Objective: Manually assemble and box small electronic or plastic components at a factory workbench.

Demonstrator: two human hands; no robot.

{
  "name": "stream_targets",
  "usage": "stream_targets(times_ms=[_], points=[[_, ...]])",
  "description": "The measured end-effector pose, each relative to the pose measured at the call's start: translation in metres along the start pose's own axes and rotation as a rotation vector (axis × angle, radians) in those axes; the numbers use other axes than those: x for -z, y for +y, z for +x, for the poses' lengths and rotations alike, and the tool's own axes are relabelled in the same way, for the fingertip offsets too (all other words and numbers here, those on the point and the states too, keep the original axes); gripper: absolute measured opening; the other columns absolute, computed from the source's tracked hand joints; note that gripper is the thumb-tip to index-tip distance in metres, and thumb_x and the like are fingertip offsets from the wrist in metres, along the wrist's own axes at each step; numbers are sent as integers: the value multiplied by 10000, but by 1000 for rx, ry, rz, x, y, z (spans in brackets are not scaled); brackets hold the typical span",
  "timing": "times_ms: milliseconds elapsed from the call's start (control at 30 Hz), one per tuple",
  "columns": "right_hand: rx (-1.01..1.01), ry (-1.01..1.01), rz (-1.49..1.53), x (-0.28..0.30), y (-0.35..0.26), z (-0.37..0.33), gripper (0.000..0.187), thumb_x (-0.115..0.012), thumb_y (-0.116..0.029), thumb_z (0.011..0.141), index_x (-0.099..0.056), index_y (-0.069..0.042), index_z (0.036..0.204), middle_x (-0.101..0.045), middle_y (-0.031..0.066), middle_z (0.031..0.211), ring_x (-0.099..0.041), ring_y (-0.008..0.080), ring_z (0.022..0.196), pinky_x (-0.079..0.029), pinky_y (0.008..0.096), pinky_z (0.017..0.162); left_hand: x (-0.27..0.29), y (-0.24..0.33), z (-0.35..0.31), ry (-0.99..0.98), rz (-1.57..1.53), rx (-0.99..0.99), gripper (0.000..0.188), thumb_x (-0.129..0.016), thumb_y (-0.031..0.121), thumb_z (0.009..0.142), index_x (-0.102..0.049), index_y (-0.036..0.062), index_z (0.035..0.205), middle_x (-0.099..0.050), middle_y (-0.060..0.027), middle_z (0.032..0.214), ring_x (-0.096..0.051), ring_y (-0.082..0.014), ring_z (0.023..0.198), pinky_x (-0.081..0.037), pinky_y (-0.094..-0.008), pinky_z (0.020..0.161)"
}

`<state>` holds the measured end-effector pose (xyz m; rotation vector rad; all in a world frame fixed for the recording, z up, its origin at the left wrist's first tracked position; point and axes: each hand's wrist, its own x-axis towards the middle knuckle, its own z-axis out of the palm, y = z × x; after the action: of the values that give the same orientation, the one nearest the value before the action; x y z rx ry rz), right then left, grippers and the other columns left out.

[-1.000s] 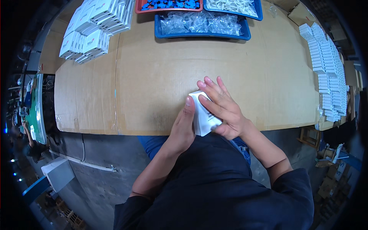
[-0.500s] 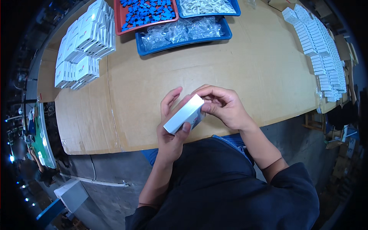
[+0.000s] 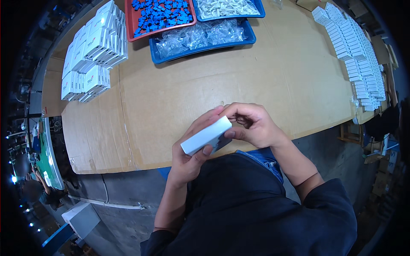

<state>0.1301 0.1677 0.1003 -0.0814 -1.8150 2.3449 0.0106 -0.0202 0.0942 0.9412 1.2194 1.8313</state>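
A small white cardboard box point(image 3: 206, 135) is held tilted above the table's front edge, one narrow plain side facing up. My left hand point(image 3: 188, 155) is closed round its near left part, thumb on the printed face and fingers behind. At the far right end, my right hand point(image 3: 252, 126) pinches the box between thumb and bent fingers. What the right fingertips do behind the box's end is hidden.
Stacked white boxes point(image 3: 92, 47) stand at the table's left, with more box stacks point(image 3: 352, 55) at the right. Far on the cardboard-covered table point(image 3: 277, 81) are a red tray point(image 3: 129, 25) of blue parts, a blue tray point(image 3: 160, 59) of clear plastic bags and another blue tray point(image 3: 261, 10) of white pieces.
Both hands and the box have come slightly nearer my body. My left fingers, raised apart before, now lie against the back of the box.
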Motion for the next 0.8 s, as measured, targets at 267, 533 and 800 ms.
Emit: stream_targets(times_ms=[267,533,800], points=[[-18,41,254,-17,29,4,376,-813,25,889,-631,7,1217,-672,57,1174,-643,136,1160,-516,328,1057,-1,-18,-6,258,-123,-23,749,-631,474,1040,-448,-49,1543,-440,-243,1605,-515,-284,1405,-424,-421,1149],[9,153,-195,-8,25,9,572,-859,-6,829,-590,-29,1333,-699,56,1077,-651,109,1061,-519,268,947,26,-16,-9,167,231,115,746,-790,80,942,-388,-34,1560,-623,-154,1330,-633,-196,1187,-490,-356,1064],[-49,250,243,-3,36,5,508,-832,27,863,-606,45,1318,-709,111,1176,-689,171,1116,-578,315,986,14,-28,-13,340,-75,45,618,-770,61,955,-477,-12,1495,-672,-116,1268,-639,-177,1195,-495,-323,1055]])
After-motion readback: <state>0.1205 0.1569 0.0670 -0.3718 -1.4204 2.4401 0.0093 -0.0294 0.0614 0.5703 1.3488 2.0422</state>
